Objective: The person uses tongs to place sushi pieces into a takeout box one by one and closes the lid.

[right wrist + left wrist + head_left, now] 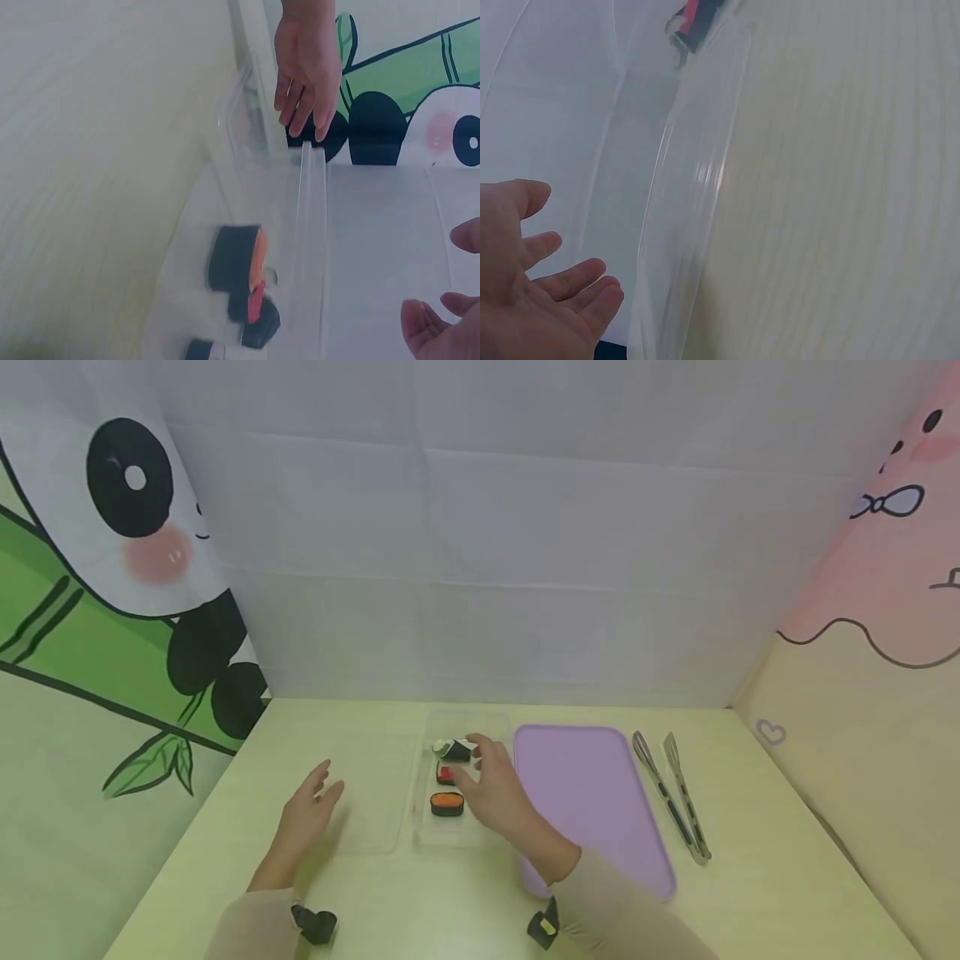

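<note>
A clear plastic box (426,831) stands mid-table and holds several toy sushi pieces. In front lies an orange-topped sushi roll (447,805), behind it a red-topped piece (444,774) partly covered by my right thumb. A dark seaweed-wrapped piece (456,751) with a pale green and white end is farthest back. My right hand (498,793) hovers over the box's right side, thumb and fingers apart; the right wrist view shows nothing between them. My left hand (306,817), fingers loosely extended, hangs left of the clear lid (367,802) and holds nothing.
Right of the box lies a purple tray (585,793), under my right forearm at its near end. A pair of metal tongs (678,802) rests beyond it, arms spread. A pale cloth wall (480,568) closes off the table's back; printed cloths flank both sides.
</note>
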Action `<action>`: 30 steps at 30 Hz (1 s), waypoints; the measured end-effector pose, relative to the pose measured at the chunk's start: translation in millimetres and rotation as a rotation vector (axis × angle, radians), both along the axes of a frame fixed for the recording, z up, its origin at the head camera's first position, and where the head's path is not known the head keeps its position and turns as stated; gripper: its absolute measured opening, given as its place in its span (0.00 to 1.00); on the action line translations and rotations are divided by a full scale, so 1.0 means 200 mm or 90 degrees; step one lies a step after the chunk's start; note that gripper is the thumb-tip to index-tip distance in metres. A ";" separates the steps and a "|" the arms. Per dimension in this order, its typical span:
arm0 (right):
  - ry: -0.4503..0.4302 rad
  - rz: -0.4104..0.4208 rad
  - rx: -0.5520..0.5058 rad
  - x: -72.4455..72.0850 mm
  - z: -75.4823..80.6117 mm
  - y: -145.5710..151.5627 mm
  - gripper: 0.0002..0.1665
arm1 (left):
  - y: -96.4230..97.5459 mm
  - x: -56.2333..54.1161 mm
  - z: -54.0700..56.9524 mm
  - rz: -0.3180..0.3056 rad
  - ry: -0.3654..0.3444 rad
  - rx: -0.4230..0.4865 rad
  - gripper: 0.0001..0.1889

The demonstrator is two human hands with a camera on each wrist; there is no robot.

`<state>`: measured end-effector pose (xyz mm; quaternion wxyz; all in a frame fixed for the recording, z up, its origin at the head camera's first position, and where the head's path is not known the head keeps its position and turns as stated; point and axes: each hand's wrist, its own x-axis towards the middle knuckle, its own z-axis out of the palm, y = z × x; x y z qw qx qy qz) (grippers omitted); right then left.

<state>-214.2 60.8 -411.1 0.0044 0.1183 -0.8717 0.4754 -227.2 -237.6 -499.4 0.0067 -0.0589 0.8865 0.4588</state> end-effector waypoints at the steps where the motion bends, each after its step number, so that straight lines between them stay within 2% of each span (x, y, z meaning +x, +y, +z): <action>1: -0.004 0.008 -0.005 0.00 0.00 -0.04 0.32 | -0.01 -0.01 0.00 0.001 -0.002 -0.004 0.34; 7: -0.038 0.049 -0.028 0.01 -0.05 -0.27 0.33 | -0.07 -0.03 -0.03 0.013 -0.013 -0.016 0.34; 11: -0.052 0.063 -0.012 0.05 -0.08 -0.39 0.33 | -0.09 -0.04 -0.04 0.015 -0.019 -0.020 0.34; 16: -0.072 0.046 0.032 0.12 -0.12 -0.53 0.35 | -0.12 -0.04 -0.08 0.025 -0.030 -0.048 0.34; 21: -0.094 0.047 0.037 0.16 -0.20 -0.63 0.37 | -0.13 -0.05 -0.10 0.032 -0.039 -0.061 0.34; 24: -0.101 0.036 0.031 0.15 -0.27 -0.66 0.37 | -0.12 -0.06 -0.11 0.039 -0.049 -0.066 0.36; 30: -0.097 -0.022 0.014 0.11 -0.37 -0.70 0.35 | -0.09 -0.07 -0.12 0.041 -0.055 -0.088 0.35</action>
